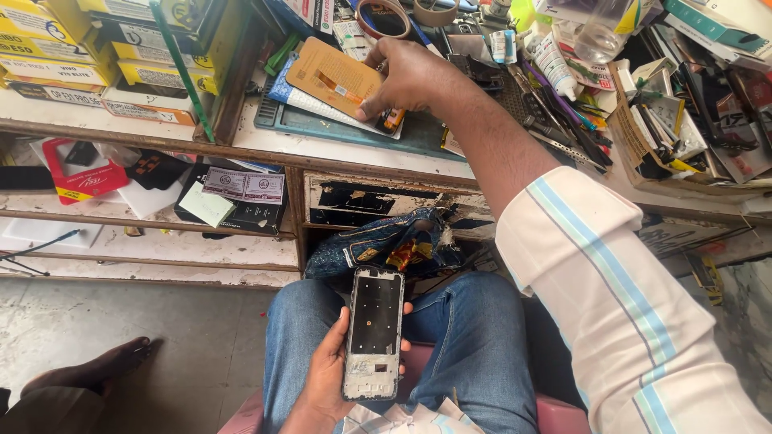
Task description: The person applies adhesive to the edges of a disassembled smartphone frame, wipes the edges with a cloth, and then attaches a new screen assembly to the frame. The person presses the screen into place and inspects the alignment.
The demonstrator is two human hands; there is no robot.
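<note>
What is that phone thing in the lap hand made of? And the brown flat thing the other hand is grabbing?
The phone frame in the left hand looks like grey metal or plastic with a dull sheen around a matte black panel. The tan sleeve under the right hand looks like matte cardboard or paper: flat, thin, no shine.

Stacked yellow boxes (56,48) fill the upper left of the bench. A green rod (183,72) leans across them. Two rolls of tape (384,18) lie at the back edge. A white tube (555,64) lies tilted among pens and tools, right of centre. A clear plastic bottle (599,36) lies just behind it. Lower shelf: red packet (80,173), black box with a pale note (207,205) on it. Patterned blue cloth (378,245) hangs from the open drawer. A bare foot (96,374) rests on the floor, lower left.
</note>
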